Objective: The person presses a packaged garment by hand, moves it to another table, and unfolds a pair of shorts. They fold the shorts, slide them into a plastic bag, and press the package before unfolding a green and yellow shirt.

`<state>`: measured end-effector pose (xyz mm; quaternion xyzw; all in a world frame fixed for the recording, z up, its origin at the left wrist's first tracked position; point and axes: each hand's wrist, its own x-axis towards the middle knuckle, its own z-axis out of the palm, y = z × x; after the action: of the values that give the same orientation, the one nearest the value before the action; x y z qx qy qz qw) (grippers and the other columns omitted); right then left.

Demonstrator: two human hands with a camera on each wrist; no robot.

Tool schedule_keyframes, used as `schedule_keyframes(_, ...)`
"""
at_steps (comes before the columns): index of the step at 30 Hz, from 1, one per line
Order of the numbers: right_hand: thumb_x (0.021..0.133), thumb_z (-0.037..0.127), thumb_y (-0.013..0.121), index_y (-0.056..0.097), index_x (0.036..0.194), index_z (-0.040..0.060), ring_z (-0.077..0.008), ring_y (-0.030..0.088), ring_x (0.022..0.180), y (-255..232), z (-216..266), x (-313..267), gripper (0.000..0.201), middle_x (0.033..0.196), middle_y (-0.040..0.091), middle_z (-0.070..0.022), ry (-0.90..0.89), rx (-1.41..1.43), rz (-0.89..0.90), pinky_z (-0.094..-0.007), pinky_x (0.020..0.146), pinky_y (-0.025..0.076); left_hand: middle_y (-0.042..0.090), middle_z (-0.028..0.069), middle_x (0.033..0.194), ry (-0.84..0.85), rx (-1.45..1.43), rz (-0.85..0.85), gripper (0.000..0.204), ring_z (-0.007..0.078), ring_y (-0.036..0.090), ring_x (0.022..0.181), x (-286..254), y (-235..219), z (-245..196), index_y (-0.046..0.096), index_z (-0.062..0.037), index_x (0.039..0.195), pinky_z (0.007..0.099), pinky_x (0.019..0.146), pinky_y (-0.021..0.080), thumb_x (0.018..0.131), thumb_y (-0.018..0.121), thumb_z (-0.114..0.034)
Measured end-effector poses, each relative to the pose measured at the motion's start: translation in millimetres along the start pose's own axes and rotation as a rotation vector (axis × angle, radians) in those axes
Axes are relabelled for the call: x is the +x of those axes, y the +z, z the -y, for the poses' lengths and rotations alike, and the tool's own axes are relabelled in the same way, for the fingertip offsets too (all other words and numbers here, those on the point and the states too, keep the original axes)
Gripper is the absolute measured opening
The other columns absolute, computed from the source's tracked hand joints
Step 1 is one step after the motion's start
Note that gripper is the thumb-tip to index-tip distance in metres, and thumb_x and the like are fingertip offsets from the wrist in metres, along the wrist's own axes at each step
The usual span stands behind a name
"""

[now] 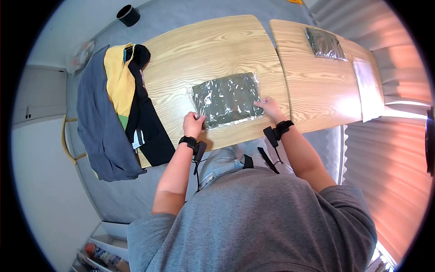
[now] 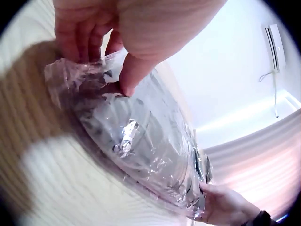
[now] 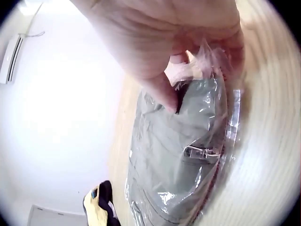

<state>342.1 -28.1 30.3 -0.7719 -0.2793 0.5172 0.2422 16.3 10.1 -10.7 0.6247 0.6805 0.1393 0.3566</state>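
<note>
Pinching the near left corner of the packet [image 1: 226, 100] with the left hand [image 1: 193, 125], thumb laid on top and fingers curled at the edge of the clear plastic. Gripping the right edge of the packet, close to its near corner, with the right hand [image 1: 270, 109], thumb likewise on top and fingers bent around the crinkled film. Lying flat between both hands on the counter [image 1: 204, 43], near its front edge, with dark grey-green folded cloth showing through the shiny wrap. Strapped to both wrists, just behind the packet's near side: black bands with small devices. To the left of the packet, well apart from it, heaped over the counter's side: black clothes [image 1: 156, 136], a yellow garment [image 1: 120, 81] and a blue-grey garment [image 1: 99, 118], hanging partly over the edge. To the right of the packet, beyond a narrow gap: a second counter [image 1: 317, 86], bearing another wrapped packet [image 1: 325, 44] toward the far side and a white sheet [image 1: 368, 90] at the right end. Far beyond the packet, up and to the left, on the floor: a black bin [image 1: 128, 16].
</note>
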Motion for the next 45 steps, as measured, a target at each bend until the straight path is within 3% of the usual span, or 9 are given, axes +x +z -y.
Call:
schedule_keyframes(4,0.078,0.025,0.071,0.058,0.100,0.0020,-0.0150,0.057,0.075,-34.1,-2.0,-9.5,0.034,0.080,0.059,-0.0024,0.129,0.348,0.055,-0.0293,0.065,0.047,0.054,0.0093,0.067,-0.124,-0.415,0.166,0.037,0.0213,0.054,0.060,0.8,21.4,-28.9,0.048,0.0003,0.086,0.0356,0.056,0.045,0.078,0.073,-0.025)
schedule_keyframes(6,0.084,0.035,0.065,0.058,0.100,0.0032,-0.0164,0.057,0.080,-43.7,-29.1,3.5,0.037,0.083,0.059,-0.0026,0.044,1.069,0.078,-0.0293,0.070,0.048,0.051,0.0043,0.069,-0.180,-0.559,0.252,0.033,0.0144,0.050,0.057,-6.1,24.4,-49.1,0.048,-0.0010,0.088,0.0322,0.051,0.044,0.080,0.071,-0.023)
schedule_keyframes(9,0.087,0.060,0.045,0.044,0.123,0.0002,-0.0255,0.049,0.109,-31.3,-61.2,-2.8,0.070,0.131,0.043,-0.0160,0.024,1.491,0.276,-0.0357,0.090,0.042,0.047,0.0006,0.069,-0.403,-0.953,0.314,0.036,0.0079,0.038,0.052,-14.9,17.9,-81.4,0.045,-0.0009,0.100,0.0251,0.045,0.035,0.084,0.068,-0.024)
schedule_keyframes(12,0.087,0.063,0.042,0.021,0.141,0.0018,-0.0333,0.024,0.134,14.5,-40.9,-25.6,0.085,0.147,0.022,-0.0195,0.158,1.128,0.336,-0.0461,0.109,0.021,0.048,0.0012,0.073,-0.350,-0.984,0.448,0.044,0.0079,0.039,0.052,-12.3,22.1,-74.6,0.043,0.0012,0.110,0.0245,0.045,0.035,0.084,0.068,-0.025)
schedule_keyframes(20,0.083,0.028,0.067,0.041,0.123,0.0167,-0.0275,0.050,0.112,31.4,4.7,-44.9,0.049,0.123,0.050,-0.0138,0.167,1.179,0.192,-0.0434,0.095,0.040,0.051,0.0011,0.071,-0.346,-0.884,0.315,0.065,0.0079,0.042,0.052,-33.3,11.9,-108.6,0.027,-0.0047,0.135,0.0245,0.043,0.034,0.084,0.066,-0.016)
schedule_keyframes(28,0.086,0.020,0.063,0.042,0.119,0.0198,-0.0192,0.057,0.099,-95.6,51.2,-65.2,0.039,0.113,0.055,-0.0026,0.068,1.009,0.210,-0.0395,0.083,0.046,0.053,0.0040,0.084,-0.075,-0.791,0.264,0.053,0.0102,0.054,0.064,-64.7,38.6,-188.5,0.031,-0.0023,0.134,0.0249,0.053,0.046,0.095,0.046,-0.036)
schedule_keyframes(32,0.086,0.017,0.063,0.046,0.116,0.0202,-0.0133,0.060,0.088,-185.8,64.5,-50.1,0.035,0.105,0.059,0.0013,-0.042,1.051,0.173,-0.0312,0.073,0.051,0.056,0.0043,0.081,0.046,-0.767,0.496,0.061,0.0127,0.059,0.070,-59.3,61.9,-225.4,0.043,-0.0032,0.127,0.0256,0.060,0.047,0.096,0.026,-0.053)
schedule_keyframes(38,0.089,0.012,0.059,0.043,0.116,0.0169,-0.0178,0.059,0.094,-340.4,87.6,29.0,0.032,0.107,0.058,-0.0028,-0.362,1.053,-0.014,-0.0360,0.075,0.052,0.059,0.0057,0.080,-0.092,-0.665,0.417,0.061,0.0144,0.060,0.070,-51.7,108.7,-233.7,0.052,-0.0038,0.114,0.0263,0.063,0.045,0.095,0.024,-0.055)
schedule_keyframes(45,0.090,0.015,0.058,0.038,0.117,0.0155,-0.0238,0.056,0.099,-416.0,42.4,180.2,0.034,0.112,0.054,-0.0082,-0.260,1.198,-0.092,-0.0420,0.085,0.047,0.060,0.0060,0.081,-0.382,-0.661,0.329,0.050,0.0143,0.059,0.072,-80.7,136.3,-220.3,0.053,-0.0052,0.113,0.0268,0.066,0.045,0.096,0.028,-0.046)
